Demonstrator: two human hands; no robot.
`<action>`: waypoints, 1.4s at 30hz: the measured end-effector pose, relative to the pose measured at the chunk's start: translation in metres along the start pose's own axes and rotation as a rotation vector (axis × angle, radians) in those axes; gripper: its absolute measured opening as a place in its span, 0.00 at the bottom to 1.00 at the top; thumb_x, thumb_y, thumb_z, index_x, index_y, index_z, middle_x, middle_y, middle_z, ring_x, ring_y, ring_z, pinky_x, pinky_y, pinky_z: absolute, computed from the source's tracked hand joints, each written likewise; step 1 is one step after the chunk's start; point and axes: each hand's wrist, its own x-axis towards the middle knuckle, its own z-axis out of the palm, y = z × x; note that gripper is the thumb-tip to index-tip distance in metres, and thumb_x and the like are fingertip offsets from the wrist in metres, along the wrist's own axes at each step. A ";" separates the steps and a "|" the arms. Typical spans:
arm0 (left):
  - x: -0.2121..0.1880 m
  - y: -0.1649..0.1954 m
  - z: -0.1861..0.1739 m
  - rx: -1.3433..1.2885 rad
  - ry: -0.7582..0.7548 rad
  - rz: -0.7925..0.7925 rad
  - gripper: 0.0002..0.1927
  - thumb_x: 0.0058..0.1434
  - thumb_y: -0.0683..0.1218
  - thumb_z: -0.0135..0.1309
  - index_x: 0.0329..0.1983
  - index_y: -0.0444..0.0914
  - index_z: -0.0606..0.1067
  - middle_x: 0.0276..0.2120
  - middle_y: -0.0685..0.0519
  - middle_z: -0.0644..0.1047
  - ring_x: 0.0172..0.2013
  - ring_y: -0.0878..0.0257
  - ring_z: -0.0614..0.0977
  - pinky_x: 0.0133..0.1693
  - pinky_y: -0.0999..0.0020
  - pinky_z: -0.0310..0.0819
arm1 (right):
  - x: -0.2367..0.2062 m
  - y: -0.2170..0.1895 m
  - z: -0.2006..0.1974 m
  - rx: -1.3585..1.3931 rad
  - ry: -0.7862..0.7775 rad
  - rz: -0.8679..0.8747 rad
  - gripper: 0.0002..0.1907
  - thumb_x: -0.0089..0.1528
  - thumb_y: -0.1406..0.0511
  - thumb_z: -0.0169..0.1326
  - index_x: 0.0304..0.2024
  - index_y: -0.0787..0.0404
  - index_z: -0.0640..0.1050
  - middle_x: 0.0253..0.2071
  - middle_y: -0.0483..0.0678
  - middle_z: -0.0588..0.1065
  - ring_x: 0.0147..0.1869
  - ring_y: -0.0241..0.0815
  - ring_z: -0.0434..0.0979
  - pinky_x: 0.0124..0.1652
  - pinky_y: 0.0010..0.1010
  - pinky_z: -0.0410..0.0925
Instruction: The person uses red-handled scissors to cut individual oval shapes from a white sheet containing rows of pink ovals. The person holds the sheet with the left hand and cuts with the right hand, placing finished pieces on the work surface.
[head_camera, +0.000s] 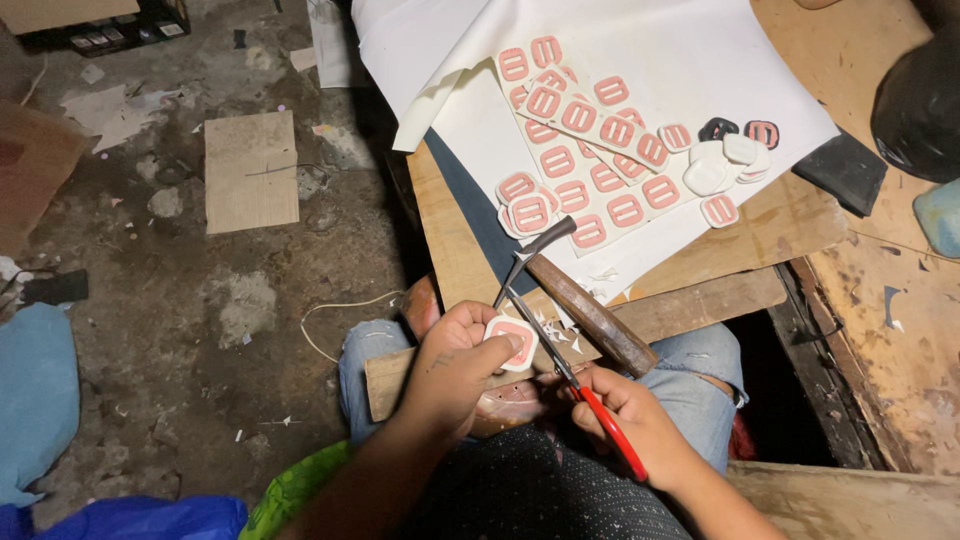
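We pinch a small rounded white-and-pink rubber patch (513, 340) between the curled thumb and fingers of our left hand (455, 365), above our lap. Our right hand (630, 410) grips closed around red-handled metal scissors (560, 365), blades meeting the patch's edge. A wooden-handled hammer (585, 305) lies just behind on the wooden board (455, 250), near white sheets of uncut pink patches (590, 150).

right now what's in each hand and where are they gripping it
Left hand pinches a small pink and white patch by its edges, thumb on its face. Right hand holds scissors by the red handles, blades at the patch.
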 end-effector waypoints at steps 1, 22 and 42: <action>0.001 0.001 -0.001 0.028 -0.015 0.017 0.13 0.58 0.33 0.53 0.45 0.29 0.68 0.37 0.41 0.81 0.35 0.61 0.83 0.40 0.66 0.80 | 0.000 0.001 -0.003 0.011 -0.004 0.017 0.12 0.60 0.64 0.57 0.45 0.60 0.79 0.24 0.38 0.69 0.23 0.28 0.63 0.24 0.21 0.58; 0.001 -0.003 -0.005 -0.071 -0.030 0.108 0.09 0.61 0.34 0.53 0.42 0.32 0.68 0.36 0.42 0.80 0.35 0.59 0.81 0.38 0.61 0.78 | 0.007 0.006 -0.002 -0.049 -0.077 -0.159 0.20 0.65 0.57 0.50 0.54 0.63 0.73 0.30 0.44 0.72 0.32 0.35 0.73 0.34 0.27 0.68; -0.003 -0.028 0.021 -0.465 0.049 0.036 0.06 0.64 0.37 0.51 0.42 0.38 0.68 0.42 0.46 0.79 0.44 0.57 0.82 0.53 0.59 0.77 | 0.013 0.002 0.014 -0.073 -0.013 -0.286 0.22 0.67 0.57 0.49 0.57 0.65 0.72 0.35 0.44 0.71 0.37 0.36 0.71 0.40 0.26 0.68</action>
